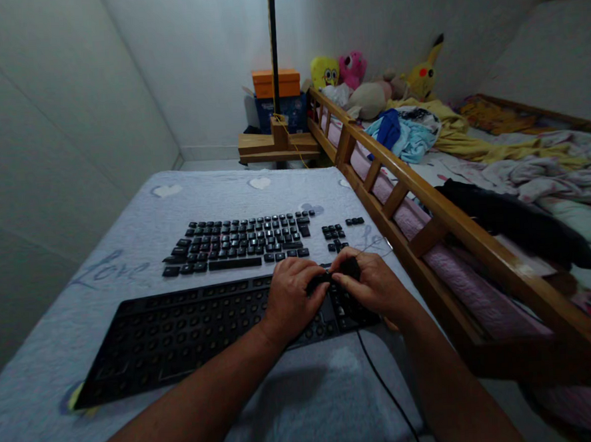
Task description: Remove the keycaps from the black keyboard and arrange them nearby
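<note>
A black keyboard [192,324] lies at a slant on the bed, most of its keycaps off and its round switch posts bare. Over its right end, my left hand [294,291] is closed in a pinch, with something small and dark at the fingertips. Close beside it, my right hand [369,280] is closed around a dark object [349,268] whose kind I cannot make out. The fingertips of both hands nearly meet. Beyond the keyboard, loose black keycaps [234,241] are laid out in keyboard order, with smaller groups of keycaps [333,232] to the right.
A black cable [385,379] trails toward me over the pale blue bedsheet [267,416]. Along the right runs a wooden bed rail [425,206], with clothes [405,134] and plush toys behind it. An orange box [277,83] and a wooden-footed pole [273,49] stand at the back.
</note>
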### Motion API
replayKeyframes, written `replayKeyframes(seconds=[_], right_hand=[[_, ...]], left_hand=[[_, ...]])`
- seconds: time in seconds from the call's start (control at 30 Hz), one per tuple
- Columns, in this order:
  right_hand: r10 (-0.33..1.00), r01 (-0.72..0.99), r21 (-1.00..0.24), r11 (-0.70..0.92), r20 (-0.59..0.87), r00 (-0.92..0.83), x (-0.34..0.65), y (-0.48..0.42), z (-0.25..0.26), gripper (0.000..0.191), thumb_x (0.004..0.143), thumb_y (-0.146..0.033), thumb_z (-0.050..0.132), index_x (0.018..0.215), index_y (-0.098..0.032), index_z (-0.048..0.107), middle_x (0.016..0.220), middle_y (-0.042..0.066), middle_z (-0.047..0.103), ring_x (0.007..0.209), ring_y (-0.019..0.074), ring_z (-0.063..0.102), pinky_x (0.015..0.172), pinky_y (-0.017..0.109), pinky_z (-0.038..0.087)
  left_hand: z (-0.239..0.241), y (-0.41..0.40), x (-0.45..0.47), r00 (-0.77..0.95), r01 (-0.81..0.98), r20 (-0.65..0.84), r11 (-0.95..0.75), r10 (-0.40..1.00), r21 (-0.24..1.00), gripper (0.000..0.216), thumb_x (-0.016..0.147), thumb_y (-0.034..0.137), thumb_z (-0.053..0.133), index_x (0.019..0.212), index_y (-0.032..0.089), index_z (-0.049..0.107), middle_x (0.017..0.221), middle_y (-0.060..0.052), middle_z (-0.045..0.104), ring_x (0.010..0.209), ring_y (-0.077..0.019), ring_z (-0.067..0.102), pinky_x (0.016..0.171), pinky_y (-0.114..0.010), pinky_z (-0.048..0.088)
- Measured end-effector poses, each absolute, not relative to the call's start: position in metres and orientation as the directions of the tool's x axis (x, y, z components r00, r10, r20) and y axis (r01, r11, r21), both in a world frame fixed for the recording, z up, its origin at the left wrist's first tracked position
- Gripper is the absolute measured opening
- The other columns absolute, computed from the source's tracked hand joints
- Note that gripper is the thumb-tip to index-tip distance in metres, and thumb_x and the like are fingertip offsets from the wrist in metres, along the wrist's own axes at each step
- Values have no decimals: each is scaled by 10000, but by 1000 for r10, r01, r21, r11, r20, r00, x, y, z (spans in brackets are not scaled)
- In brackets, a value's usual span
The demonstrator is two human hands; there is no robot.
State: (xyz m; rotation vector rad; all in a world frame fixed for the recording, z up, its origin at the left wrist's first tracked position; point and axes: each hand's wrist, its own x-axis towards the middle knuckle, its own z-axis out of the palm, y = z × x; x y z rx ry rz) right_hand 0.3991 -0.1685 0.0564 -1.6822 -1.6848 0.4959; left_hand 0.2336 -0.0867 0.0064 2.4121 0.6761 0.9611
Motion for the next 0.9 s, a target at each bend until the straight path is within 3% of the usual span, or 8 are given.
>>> replayKeyframes(seconds=[0.17, 0.33, 0.43, 0.53, 0.7, 0.9], right_hand=[[951, 690, -719, 83, 265, 161, 391, -167, 54, 68, 811, -148, 572, 810, -202, 613, 753, 7, 653, 705, 158, 604, 662, 264, 447], [880, 639, -749, 173, 409, 241, 388, -166, 49, 133, 795, -114, 504, 721, -209, 561, 805, 33, 641, 803, 187, 608, 773, 316, 464], [859, 611, -774, 166, 418, 296, 391, -167, 47, 217, 820, -100, 442, 671, -209, 555, 893, 49, 647, 899, 200, 614, 838, 337, 462], [881, 646, -745, 168, 407, 241, 395, -168, 47, 237, 802, -67, 437, 747, -202, 624, 996, 61, 622, 996, 212, 595, 898, 350, 451], [944, 694, -691, 199, 327, 54, 396, -169, 47, 313, 769, -44, 552, 1021, -195, 660, 984, 56, 558, 959, 200, 569, 859, 329, 464], [959, 634, -748, 198, 282, 34, 401, -170, 44, 235, 844, -97, 605, 1029, -226, 671, 966, 31, 581, 936, 177, 571, 833, 307, 459]], left_hand=[[7, -86, 232, 621, 261, 501, -763, 602, 592, 123, 809, 222, 712, 930, 207, 695, 959, -46, 710, 946, -240, 605, 882, -440, 460], [10, -87, 232, 615, 243, 504, -753, 607, 611, 123, 805, 230, 707, 925, 204, 694, 948, -46, 711, 949, -241, 608, 895, -445, 461], [12, -87, 231, 607, 231, 504, -743, 615, 629, 134, 798, 214, 707, 930, 203, 693, 949, -43, 711, 953, -239, 607, 902, -444, 460], [12, -87, 231, 594, 221, 513, -738, 620, 637, 134, 803, 227, 709, 935, 209, 691, 949, -40, 709, 950, -235, 607, 911, -442, 460], [12, -87, 230, 560, 188, 554, -746, 616, 639, 140, 819, 234, 707, 953, 196, 701, 962, -52, 699, 951, -230, 605, 897, -426, 471], [12, -87, 230, 546, 159, 576, -750, 609, 642, 150, 827, 240, 707, 972, 202, 700, 970, -48, 699, 958, -228, 602, 890, -414, 475]])
